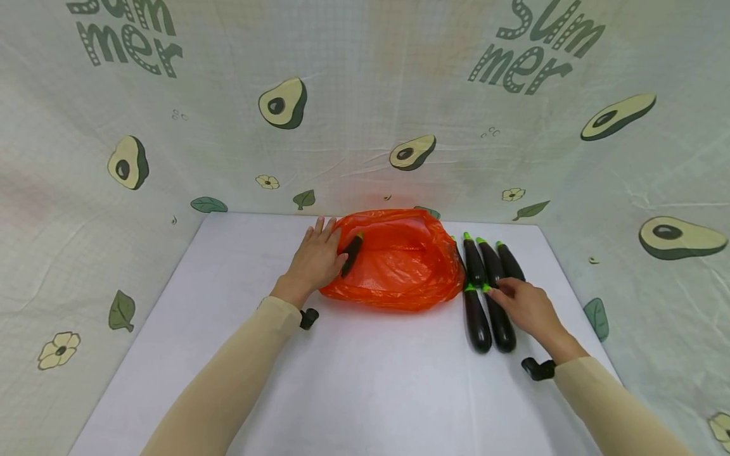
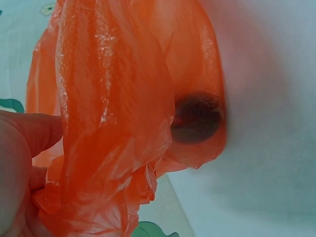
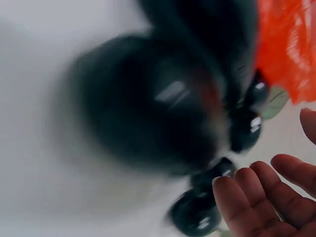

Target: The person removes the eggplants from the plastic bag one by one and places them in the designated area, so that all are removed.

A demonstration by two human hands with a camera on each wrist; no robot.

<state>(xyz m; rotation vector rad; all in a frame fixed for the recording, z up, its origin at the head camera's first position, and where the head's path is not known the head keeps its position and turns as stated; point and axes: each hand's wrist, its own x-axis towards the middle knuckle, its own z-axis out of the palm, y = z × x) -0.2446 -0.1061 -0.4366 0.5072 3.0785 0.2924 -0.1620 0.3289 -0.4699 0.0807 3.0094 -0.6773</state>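
My left hand (image 1: 316, 253) holds the left rim of an orange-red plastic bag (image 1: 393, 285), the thumb on one side of the film and fingers on the other. Its mouth gapes wide, and a dark eggplant (image 1: 352, 254) with a green tip lies inside at the left. Through the film in the left wrist view, a dark round end (image 2: 197, 118) shows. To the right of the bag, my right hand (image 1: 527, 307) hovers over a group of eggplants (image 1: 476, 320), fingers loosely bent and apart from the thumb. In the right wrist view a large eggplant (image 3: 143, 103) looms, blurred.
The eggplants lie in two rows on the white table (image 1: 365, 392), the far row (image 1: 473, 263) close beside the bag. A pale cloth (image 1: 342, 50) printed with avocados hangs behind and along both sides.
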